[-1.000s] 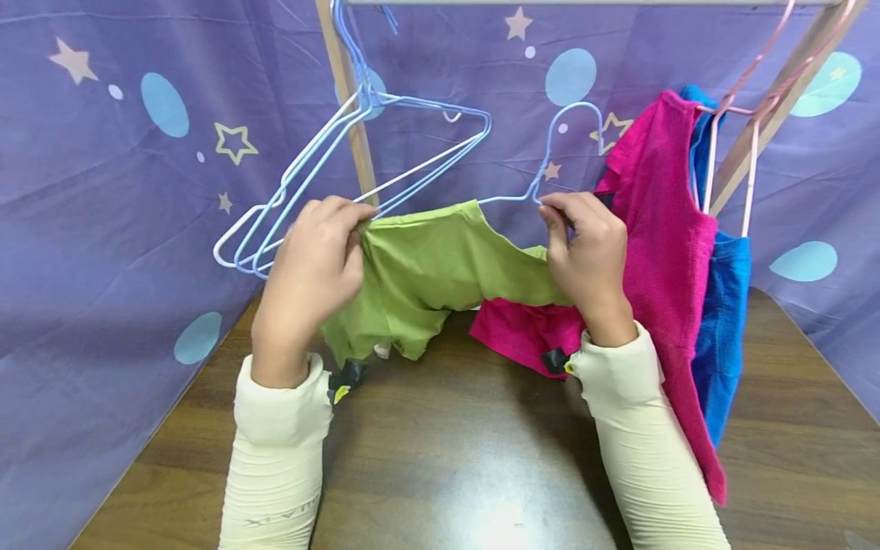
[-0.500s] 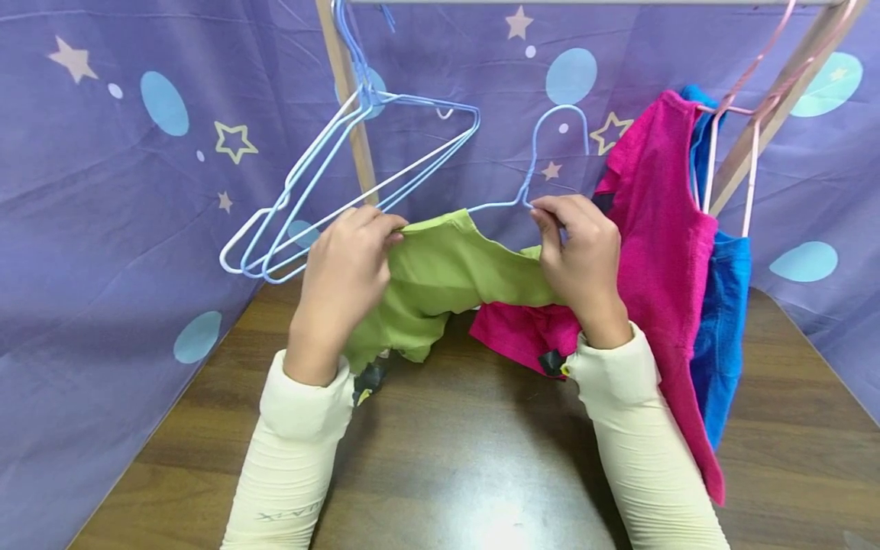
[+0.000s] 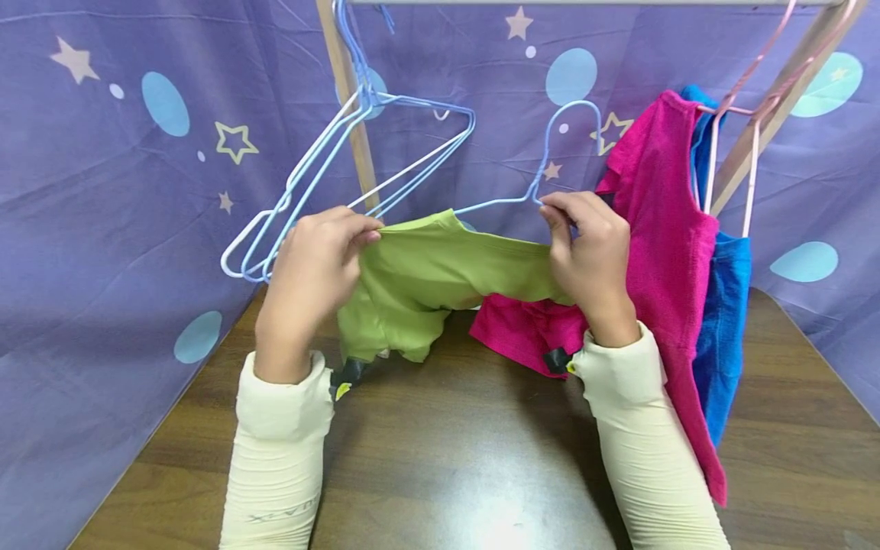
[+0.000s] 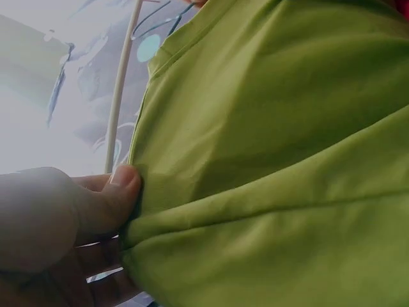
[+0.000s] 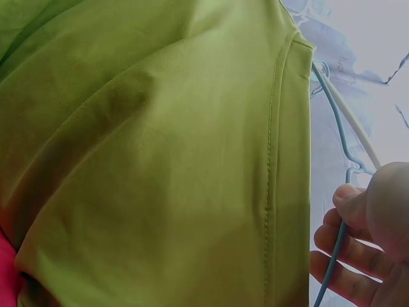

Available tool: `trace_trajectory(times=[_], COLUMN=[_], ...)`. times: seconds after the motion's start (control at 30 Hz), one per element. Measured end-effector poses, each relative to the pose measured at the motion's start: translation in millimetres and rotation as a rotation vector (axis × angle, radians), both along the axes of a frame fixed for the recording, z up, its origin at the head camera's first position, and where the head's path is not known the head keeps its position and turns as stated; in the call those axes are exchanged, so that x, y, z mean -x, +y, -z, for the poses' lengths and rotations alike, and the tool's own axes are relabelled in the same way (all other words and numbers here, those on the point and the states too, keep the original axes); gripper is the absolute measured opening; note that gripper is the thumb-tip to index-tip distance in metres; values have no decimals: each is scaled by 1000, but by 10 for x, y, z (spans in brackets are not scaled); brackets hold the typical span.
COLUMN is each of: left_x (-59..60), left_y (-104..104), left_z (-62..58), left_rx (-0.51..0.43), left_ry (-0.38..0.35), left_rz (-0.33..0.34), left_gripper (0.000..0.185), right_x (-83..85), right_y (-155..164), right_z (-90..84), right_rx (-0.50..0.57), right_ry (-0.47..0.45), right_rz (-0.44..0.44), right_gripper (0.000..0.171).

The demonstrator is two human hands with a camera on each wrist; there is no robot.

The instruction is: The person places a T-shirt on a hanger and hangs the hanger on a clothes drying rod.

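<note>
My left hand (image 3: 312,271) pinches the upper edge of a small green sleeveless top (image 3: 426,267) between thumb and fingers. In the left wrist view the thumb (image 4: 124,179) presses on the edge of the cloth. My right hand (image 3: 591,256) pinches a light blue wire hanger (image 3: 546,149) just below its hook, which points up. One arm of the hanger runs leftward into the top at its neckline, where the cloth hides it. The right wrist view shows the hanger wire (image 5: 337,121) passing between the thumb and fingers, beside the top's stitched edge.
Several blue and white hangers (image 3: 367,99) hang at the rack's left. On the right, a magenta garment (image 3: 667,198) and a blue garment (image 3: 722,305) hang from pink hangers (image 3: 752,164). Magenta cloth (image 3: 522,332) lies on the wooden table (image 3: 426,458) behind the green top.
My left hand went right along with the top's edge, then back left, stretching the cloth and neckline straighter. The hanger and right hand shifted slightly left, then back right.
</note>
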State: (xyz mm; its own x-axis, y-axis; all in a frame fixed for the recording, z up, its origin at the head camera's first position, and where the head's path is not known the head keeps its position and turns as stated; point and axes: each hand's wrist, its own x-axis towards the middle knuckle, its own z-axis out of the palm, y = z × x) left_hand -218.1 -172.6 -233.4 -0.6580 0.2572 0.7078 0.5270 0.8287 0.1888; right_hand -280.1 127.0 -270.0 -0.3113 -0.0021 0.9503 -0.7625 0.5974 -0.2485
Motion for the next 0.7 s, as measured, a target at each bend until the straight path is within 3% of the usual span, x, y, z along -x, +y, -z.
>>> trace_trajectory(times=[0.4,0.7], left_x=[-60,-94], left_y=[-173,-170], left_z=[-57,-72], left_rx=[-20,31], left_ry=[-46,-138], left_rz=[42,20], left_gripper=[8,12], right_x=[12,7], right_y=[34,-2], right_z=[-16,0], right_rx=[15,8], right_ry=[10,-3], right_rz=[0,6], right_gripper=[6,7])
